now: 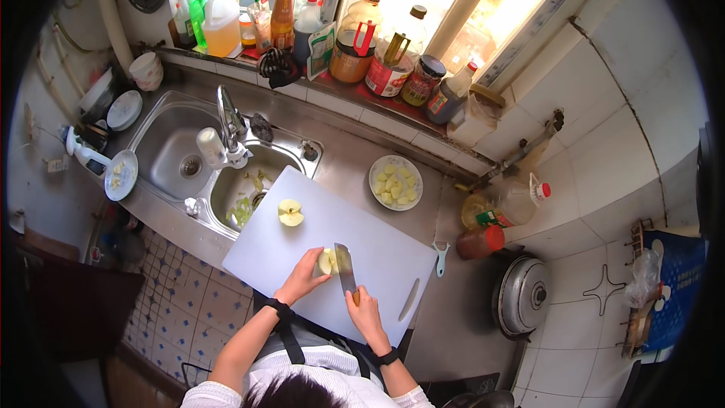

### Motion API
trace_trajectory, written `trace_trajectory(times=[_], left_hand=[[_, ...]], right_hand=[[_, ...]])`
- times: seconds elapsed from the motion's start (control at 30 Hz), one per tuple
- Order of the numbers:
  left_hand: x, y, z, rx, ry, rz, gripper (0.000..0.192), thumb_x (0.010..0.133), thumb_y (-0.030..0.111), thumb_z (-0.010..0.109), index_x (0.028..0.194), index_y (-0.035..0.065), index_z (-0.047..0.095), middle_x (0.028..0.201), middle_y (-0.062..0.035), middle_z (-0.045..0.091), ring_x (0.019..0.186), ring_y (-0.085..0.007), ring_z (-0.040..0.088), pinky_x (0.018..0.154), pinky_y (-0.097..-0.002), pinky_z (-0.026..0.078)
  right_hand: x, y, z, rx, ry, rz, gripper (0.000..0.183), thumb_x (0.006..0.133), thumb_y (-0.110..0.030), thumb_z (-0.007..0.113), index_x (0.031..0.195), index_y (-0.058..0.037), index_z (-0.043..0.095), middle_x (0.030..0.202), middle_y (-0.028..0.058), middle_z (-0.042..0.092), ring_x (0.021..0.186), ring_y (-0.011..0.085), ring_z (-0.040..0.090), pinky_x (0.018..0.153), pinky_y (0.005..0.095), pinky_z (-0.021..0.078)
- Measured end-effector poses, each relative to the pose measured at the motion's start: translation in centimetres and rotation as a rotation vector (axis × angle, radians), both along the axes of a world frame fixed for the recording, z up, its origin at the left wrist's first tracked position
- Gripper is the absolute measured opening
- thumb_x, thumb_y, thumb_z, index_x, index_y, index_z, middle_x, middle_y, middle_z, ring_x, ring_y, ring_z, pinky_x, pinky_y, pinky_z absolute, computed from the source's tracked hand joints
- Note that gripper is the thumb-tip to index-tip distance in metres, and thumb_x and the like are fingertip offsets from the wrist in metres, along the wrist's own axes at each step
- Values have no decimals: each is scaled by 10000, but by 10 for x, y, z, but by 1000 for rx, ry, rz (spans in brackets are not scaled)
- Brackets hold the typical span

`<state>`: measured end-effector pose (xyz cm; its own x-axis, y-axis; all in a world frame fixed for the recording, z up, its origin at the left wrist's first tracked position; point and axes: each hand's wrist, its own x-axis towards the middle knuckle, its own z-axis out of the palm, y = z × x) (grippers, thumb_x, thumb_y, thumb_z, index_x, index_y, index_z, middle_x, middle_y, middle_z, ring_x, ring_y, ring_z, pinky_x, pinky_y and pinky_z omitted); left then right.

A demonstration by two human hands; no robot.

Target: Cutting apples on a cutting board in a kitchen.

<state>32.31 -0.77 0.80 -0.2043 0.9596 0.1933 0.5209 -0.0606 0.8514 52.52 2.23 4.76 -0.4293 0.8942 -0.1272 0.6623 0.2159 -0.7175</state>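
Note:
On the white cutting board (374, 238) my left hand (303, 277) holds a peeled apple half (327, 261) between thumb and fingers. Gripped by its wooden handle, a kitchen knife (344, 266) is in my right hand (365, 311), its blade upright against the right side of that piece. Whether the blade has cut through cannot be told. Another peeled apple half (290, 212), cut face showing the core, lies farther up the board, near its left edge. Pale cut chunks lie on a round plate (396, 158) behind the board.
A double sink (170, 141) with a faucet (226, 113) is at the left; peelings lie in its right basin, partly under the board. A light blue peeler (440, 260) lies at the board's right edge. A lidded pot (524, 294) and an oil jug (510, 204) stand right. Bottles line the windowsill.

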Motion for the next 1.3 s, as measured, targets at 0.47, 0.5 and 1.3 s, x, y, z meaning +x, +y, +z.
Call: trace_trajectory(times=[0.47,0.5,1.3], left_hand=[[-16,-7,6,-85,-82,-62,684,744,99,785,1324,-18,443,1246,-176,496,1142,-347,534,968,-386,461],[-16,-6,6,-81,-85,-71,690,747,96,783,1334,-15,438,1237,-174,498,1136,-343,537,962,-383,464],[-26,-3,0,-138,-149,-117,672,752,83,763,1331,-5,434,1139,-173,514,1050,-364,542,896,-397,463]], right_hand=[[-3,20,6,-349,83,-77,321,971,-292,546,892,18,529,521,71,546,410,159,557,358,298,429],[-2,21,7,-353,79,-78,321,971,-292,546,892,18,529,521,71,546,410,159,557,358,298,429],[-12,33,6,-250,-1,23,271,945,-207,566,897,60,553,714,306,590,744,492,590,583,505,460]])
